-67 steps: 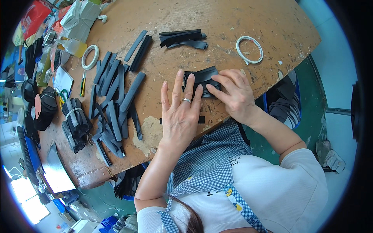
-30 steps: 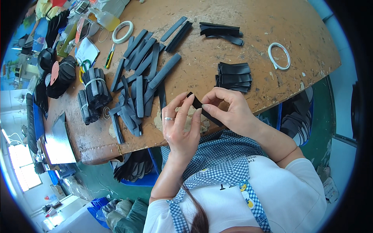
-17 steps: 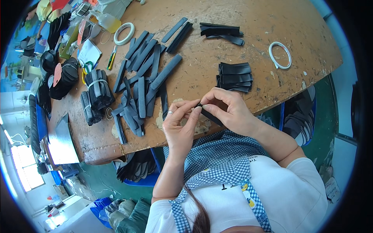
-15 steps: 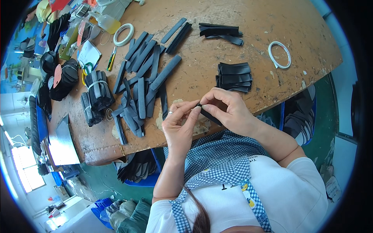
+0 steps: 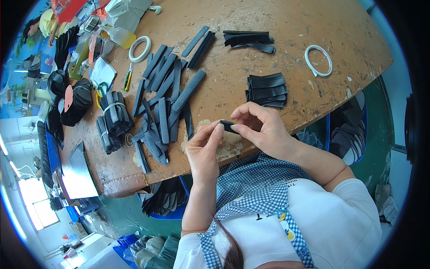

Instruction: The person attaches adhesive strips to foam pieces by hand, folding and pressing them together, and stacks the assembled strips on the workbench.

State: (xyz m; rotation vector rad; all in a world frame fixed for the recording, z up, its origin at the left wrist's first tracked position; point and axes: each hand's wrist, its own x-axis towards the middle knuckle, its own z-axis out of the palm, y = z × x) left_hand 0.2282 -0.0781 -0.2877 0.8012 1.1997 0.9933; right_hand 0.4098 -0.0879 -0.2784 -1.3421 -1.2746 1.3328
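Observation:
Between my two hands, over the table's near edge, is a short black strip (image 5: 228, 126). My left hand (image 5: 205, 145) pinches its left end between thumb and fingers. The thumb and fingertips of my right hand (image 5: 264, 127) grip its right end. Just beyond lies a stack of black strips (image 5: 267, 88), and farther off a smaller pile of black strips (image 5: 249, 39). To the left, loose dark grey strips (image 5: 168, 92) are heaped across one another. Past them sit bundles of strips (image 5: 114, 112) tied with a band.
A white tape roll (image 5: 319, 60) lies at the right, another tape roll (image 5: 140, 49) at the far left. A cutter knife (image 5: 128, 77), green-handled scissors (image 5: 102, 88) and a bottle of yellow liquid (image 5: 121, 36) are near it. Blue bins of dark pieces stand under the table edge.
The strip has turned from slanting down under my right hand to lying nearly level between both hands' fingertips. My hands have drawn slightly apart. The view has shifted a little.

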